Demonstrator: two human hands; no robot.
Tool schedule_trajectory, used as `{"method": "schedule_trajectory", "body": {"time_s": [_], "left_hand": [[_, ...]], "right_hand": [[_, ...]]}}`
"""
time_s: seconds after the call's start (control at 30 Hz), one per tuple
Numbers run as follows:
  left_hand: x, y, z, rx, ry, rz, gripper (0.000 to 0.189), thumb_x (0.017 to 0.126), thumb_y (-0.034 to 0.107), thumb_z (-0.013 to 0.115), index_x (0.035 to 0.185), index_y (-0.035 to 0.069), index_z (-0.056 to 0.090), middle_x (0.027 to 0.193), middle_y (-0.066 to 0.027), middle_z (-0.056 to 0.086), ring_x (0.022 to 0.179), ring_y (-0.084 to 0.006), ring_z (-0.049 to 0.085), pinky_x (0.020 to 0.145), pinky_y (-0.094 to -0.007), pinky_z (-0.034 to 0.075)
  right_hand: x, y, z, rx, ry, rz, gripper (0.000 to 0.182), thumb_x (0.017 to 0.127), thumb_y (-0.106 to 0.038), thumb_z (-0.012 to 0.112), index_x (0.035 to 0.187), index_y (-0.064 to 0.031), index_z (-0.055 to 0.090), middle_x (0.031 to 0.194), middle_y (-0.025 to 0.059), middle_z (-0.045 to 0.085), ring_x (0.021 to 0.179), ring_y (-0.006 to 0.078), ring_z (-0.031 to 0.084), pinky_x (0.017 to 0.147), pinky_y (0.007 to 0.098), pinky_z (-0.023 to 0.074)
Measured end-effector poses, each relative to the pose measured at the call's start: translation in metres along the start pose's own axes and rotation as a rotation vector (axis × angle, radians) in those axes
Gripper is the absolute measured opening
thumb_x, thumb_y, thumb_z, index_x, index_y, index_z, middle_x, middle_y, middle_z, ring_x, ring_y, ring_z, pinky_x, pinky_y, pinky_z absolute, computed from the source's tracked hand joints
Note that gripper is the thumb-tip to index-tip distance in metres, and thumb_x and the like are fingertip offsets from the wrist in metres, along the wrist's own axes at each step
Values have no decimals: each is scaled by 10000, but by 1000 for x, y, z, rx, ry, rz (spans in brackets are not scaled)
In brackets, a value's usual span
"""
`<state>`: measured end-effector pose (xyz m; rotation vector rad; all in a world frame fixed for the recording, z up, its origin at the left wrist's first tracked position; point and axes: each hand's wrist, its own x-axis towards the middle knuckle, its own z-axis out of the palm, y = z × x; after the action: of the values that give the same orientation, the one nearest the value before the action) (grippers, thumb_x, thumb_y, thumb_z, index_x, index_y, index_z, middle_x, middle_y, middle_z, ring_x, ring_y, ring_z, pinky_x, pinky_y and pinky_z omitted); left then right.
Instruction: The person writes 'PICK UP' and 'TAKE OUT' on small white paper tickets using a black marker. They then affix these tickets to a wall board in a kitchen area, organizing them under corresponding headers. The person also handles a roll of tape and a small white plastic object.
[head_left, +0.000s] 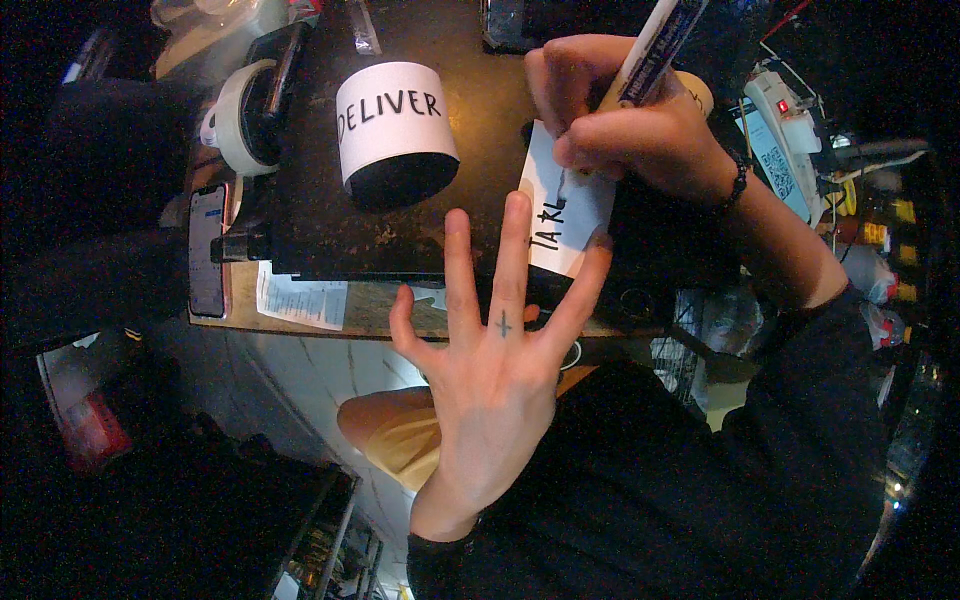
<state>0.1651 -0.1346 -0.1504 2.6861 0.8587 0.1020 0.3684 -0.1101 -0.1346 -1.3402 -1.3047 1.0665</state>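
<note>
My right hand (630, 120) grips a marker pen (652, 49) with a pale barrel and dark print. The pen's tip is hidden behind the fingers, over a white paper slip (562, 225) that bears black hand lettering. Spread fingers mark my left hand (495, 360), which holds nothing; one fingertip lies at the slip's lower right edge. To the left, on the dark tabletop (480, 97), stands a white-and-black cylindrical object (397, 124) with black lettering on its white band.
A roll of tape (244, 120) and a phone (208, 251) lie at the left. Printed paper (304, 296) sticks out below the dark surface. A power strip (784, 112) with a red light and a phone showing a printed-style code (776, 161) lie at the right.
</note>
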Motion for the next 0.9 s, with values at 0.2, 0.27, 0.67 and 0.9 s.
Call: {"method": "schedule_trajectory", "body": {"time_s": [0.2, 0.27, 0.67, 0.9], "left_hand": [[1, 2, -2, 1, -2, 6, 639, 727, 49, 551, 1269, 374, 462, 1498, -116, 175, 1343, -369, 212, 934, -595, 161], [0, 4, -3, 3, -2, 4, 640, 726, 48, 552, 1269, 374, 462, 1498, -116, 175, 1343, -369, 212, 933, -595, 162], [-2, 3, -8, 30, 32, 17, 647, 720, 44, 557, 1270, 370, 461, 1500, -120, 170, 1343, -371, 212, 928, -591, 165], [4, 3, -7, 39, 45, 14, 652, 716, 41, 560, 1271, 368, 460, 1501, -122, 167, 1343, -372, 211, 924, -588, 167]], "right_hand": [[0, 8, -1, 6, 14, -47, 229, 657, -126, 614, 615, -51, 402, 642, 3, 385, 518, 75, 371, 456, 221, 290], [1, 6, 1, 10, 8, -20, 234, 667, -131, 615, 617, -53, 400, 644, 3, 381, 517, 73, 370, 450, 219, 286], [6, 1, -12, 182, -34, 41, 195, 687, -160, 577, 639, -91, 402, 634, -3, 376, 488, 68, 341, 403, 217, 226], [8, 5, -13, 221, -86, 57, 193, 673, -152, 594, 642, -87, 416, 633, 3, 389, 524, 82, 368, 436, 225, 256]]}}
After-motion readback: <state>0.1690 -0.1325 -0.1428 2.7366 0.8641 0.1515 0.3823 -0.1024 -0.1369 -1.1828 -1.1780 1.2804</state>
